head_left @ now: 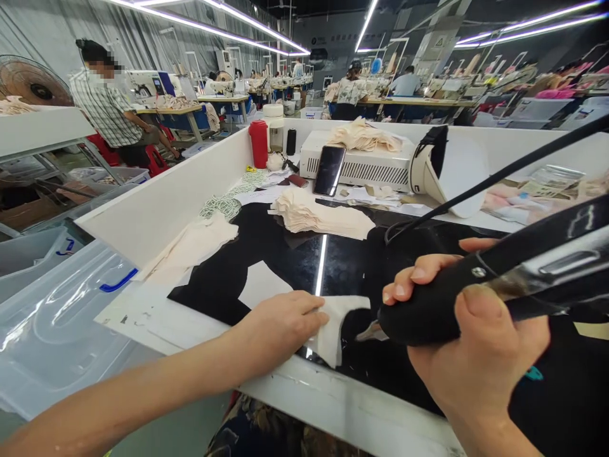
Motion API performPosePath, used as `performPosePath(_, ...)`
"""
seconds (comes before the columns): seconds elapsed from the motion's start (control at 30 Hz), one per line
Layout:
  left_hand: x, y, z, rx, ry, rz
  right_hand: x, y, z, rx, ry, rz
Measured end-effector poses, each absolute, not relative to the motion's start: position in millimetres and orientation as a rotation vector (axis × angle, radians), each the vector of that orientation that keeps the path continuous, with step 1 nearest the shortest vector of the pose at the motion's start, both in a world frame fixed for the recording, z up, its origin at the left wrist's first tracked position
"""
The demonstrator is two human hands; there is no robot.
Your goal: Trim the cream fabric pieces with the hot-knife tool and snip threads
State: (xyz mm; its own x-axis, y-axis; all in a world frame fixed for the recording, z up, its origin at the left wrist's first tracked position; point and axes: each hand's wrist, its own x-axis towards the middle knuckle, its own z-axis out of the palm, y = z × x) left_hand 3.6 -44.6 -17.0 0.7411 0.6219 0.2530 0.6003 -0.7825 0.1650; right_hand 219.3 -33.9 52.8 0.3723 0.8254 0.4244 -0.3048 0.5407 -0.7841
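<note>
Left hand [280,320] flat, fingers [311,311] stretched out and pressed together, nothing gripped, just pinning the white fabric piece [340,330] to the glossy black bench [285,257]. Fabric sits under and just right of those fingertips, near the bench's front edge.

Right hand [471,336] is wrapped tight round the black handle of the hot cutter tool [428,308]; thumb on top, fingers [409,279] curled over the far side. Metal tip [368,331] points left and meets the right edge of the fabric, or is just beside it. I can't tell if it actually touches.

My read on doing this well: I'd keep the left fingertips clear of the tip, hold the fabric taut and flat, run the tip along the edge steadily, and keep the cord [476,187] from dragging across the piece.

Beyond the left fingers: stack of cream fabric pieces [318,216], a phone [328,170] leaning on a white box [366,166], red flask [259,143] further back.

Hard to see: the tool tip is small and partly lost against the dark bench. The tool's rear end runs out of frame at right. The ceiling-light reflection on the bench cuts across the fabric's left edge. The left palm's underside is hidden.
</note>
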Motion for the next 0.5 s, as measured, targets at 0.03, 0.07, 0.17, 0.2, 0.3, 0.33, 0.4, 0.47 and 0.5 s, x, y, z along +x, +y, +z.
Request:
performPosePath(0.03, 7, -44, -17, 2.878, 1.046, 0.442, 220, -35, 52, -0.661, -0.916, 0.810)
performPosePath(0.07, 9, -43, -16, 2.892, 1.078, 0.427, 220, -37, 52, -0.651, -0.913, 0.821)
performPosePath(0.17, 13, -42, -15, 2.941, 1.127, 0.370, 221, -43, 49, -0.614, -0.914, 0.842)
performPosePath(0.2, 14, -42, -14, 2.955, 1.136, 0.348, 221, -45, 47, -0.605, -0.912, 0.849)
performPosePath(0.3, 13, -42, -13, 2.969, 1.150, 0.310, 220, -49, 43, -0.588, -0.911, 0.870)
performPosePath(0.33, 13, -43, -13, 2.966, 1.158, 0.307, 219, -50, 41, -0.583, -0.912, 0.871)
performPosePath(0.4, 12, -43, -12, 2.960, 1.176, 0.304, 217, -50, 38, -0.579, -0.927, 0.871)
performPosePath(0.47, 12, -45, -11, 2.966, 1.193, 0.307, 216, -50, 34, -0.583, -0.943, 0.864)
performPosePath(0.5, 12, -46, -10, 2.975, 1.195, 0.309, 215, -50, 32, -0.589, -0.950, 0.862)
